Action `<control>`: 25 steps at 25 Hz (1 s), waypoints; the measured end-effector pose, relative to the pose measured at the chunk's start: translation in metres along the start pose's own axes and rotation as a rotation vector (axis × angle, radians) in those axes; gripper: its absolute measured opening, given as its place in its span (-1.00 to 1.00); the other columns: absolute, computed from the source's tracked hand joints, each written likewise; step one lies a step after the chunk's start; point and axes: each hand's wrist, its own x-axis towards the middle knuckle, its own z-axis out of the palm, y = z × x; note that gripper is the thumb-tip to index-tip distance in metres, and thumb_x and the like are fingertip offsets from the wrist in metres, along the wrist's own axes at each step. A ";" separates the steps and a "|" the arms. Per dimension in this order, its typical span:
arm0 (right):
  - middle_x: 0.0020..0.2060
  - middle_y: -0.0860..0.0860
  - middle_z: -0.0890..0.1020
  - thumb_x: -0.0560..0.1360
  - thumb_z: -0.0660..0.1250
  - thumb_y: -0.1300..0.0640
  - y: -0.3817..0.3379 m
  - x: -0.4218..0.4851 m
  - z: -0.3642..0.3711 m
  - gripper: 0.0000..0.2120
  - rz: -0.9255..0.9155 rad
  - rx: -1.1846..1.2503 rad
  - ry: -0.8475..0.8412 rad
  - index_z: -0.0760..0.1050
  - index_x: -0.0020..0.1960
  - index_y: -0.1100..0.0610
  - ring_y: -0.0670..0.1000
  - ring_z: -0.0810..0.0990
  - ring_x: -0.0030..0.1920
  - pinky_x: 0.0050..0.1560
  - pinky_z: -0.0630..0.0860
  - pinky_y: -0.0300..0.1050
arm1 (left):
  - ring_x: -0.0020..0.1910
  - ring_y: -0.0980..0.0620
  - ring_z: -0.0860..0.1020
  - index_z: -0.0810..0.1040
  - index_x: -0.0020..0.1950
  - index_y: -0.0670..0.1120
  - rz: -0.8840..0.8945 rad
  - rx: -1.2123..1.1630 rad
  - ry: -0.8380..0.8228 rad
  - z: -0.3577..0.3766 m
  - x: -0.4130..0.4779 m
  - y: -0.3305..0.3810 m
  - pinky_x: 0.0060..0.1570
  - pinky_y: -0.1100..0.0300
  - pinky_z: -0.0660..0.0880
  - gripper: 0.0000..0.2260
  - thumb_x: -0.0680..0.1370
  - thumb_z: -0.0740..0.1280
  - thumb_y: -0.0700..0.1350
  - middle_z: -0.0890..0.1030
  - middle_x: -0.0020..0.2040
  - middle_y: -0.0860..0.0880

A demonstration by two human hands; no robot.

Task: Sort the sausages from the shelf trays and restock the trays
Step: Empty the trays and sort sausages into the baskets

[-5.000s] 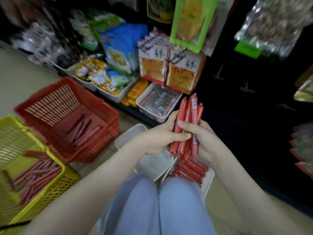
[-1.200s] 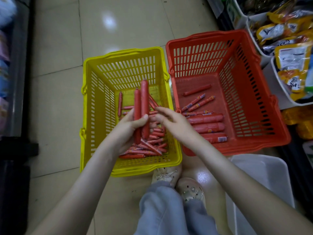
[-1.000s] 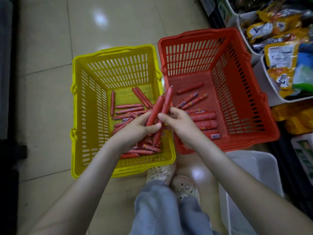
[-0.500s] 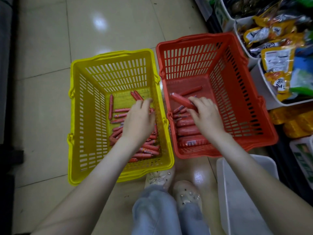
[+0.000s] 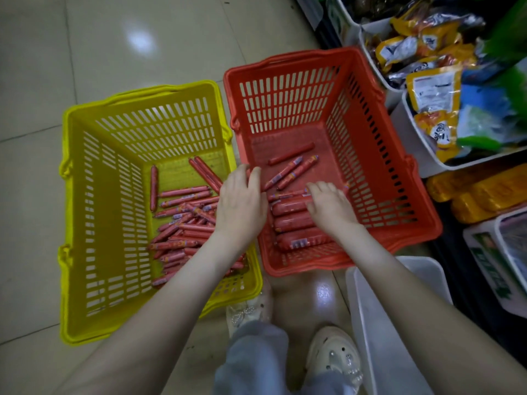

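Shop: shopping baskets (image 5: 148, 115), shelf trays of snack packets (image 5: 433, 89)

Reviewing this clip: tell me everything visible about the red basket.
The red basket is a rectangular plastic shopping basket with slotted walls, standing upright on the tiled floor, its left rim beside the yellow basket. Inside lie several thick sausages by the near wall and a few thin sausages farther in. The right hand rests on the thick ones; the left hand is over its left rim.
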 end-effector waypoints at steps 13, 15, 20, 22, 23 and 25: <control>0.29 0.20 0.44 0.53 0.25 0.23 0.072 -0.086 -0.028 -0.53 0.186 0.306 0.243 0.29 0.42 0.27 0.21 0.36 0.29 0.33 0.24 -0.01 | 0.32 -0.28 0.41 0.49 0.28 -0.24 0.170 0.269 -0.021 0.021 -0.002 0.050 0.35 -0.16 0.25 -0.52 0.40 0.23 -0.08 0.45 0.31 -0.32; 0.36 0.19 0.33 0.53 0.21 0.25 0.062 -0.043 -0.019 -0.43 0.179 0.233 0.176 0.11 0.50 0.24 0.20 0.29 0.35 0.36 0.21 0.01 | 0.39 -0.29 0.32 0.43 0.35 -0.23 0.140 0.305 0.029 0.017 0.020 0.030 0.39 -0.20 0.11 -0.46 0.42 0.22 -0.01 0.37 0.38 -0.33; 0.43 0.16 0.21 0.55 0.03 0.38 0.048 0.046 0.016 -0.36 0.187 -0.012 -0.001 -0.17 0.55 0.16 0.16 0.25 0.38 0.29 0.33 0.00 | 0.49 -0.25 0.15 0.31 0.47 -0.10 0.123 0.364 -0.018 0.028 0.053 0.007 0.41 -0.22 -0.12 -0.32 0.42 0.17 0.20 0.21 0.49 -0.30; 0.37 0.17 0.33 0.59 -0.04 0.35 0.052 0.066 0.029 -0.49 0.250 -0.106 -0.054 -0.03 0.53 0.24 0.15 0.36 0.34 0.23 0.40 -0.01 | 0.49 -0.25 0.16 0.35 0.45 -0.10 0.121 0.379 -0.033 0.033 0.063 0.004 0.41 -0.25 -0.07 -0.33 0.42 0.22 0.20 0.20 0.49 -0.29; 0.33 0.17 0.40 0.60 -0.04 0.35 0.055 0.073 0.034 -0.55 0.278 -0.161 -0.118 0.11 0.48 0.27 0.16 0.42 0.31 0.20 0.43 -0.01 | 0.48 -0.26 0.17 0.38 0.43 -0.11 0.110 0.372 -0.031 0.034 0.069 0.002 0.41 -0.25 -0.01 -0.34 0.41 0.29 0.18 0.20 0.49 -0.29; 0.27 0.16 0.50 0.59 0.01 0.36 0.063 0.086 0.044 -0.63 0.292 -0.245 -0.273 0.35 0.35 0.27 0.16 0.49 0.27 0.16 0.49 -0.02 | 0.47 -0.29 0.20 0.42 0.39 -0.15 0.068 0.313 -0.010 0.037 0.081 -0.004 0.40 -0.24 0.07 -0.36 0.37 0.35 0.11 0.21 0.48 -0.31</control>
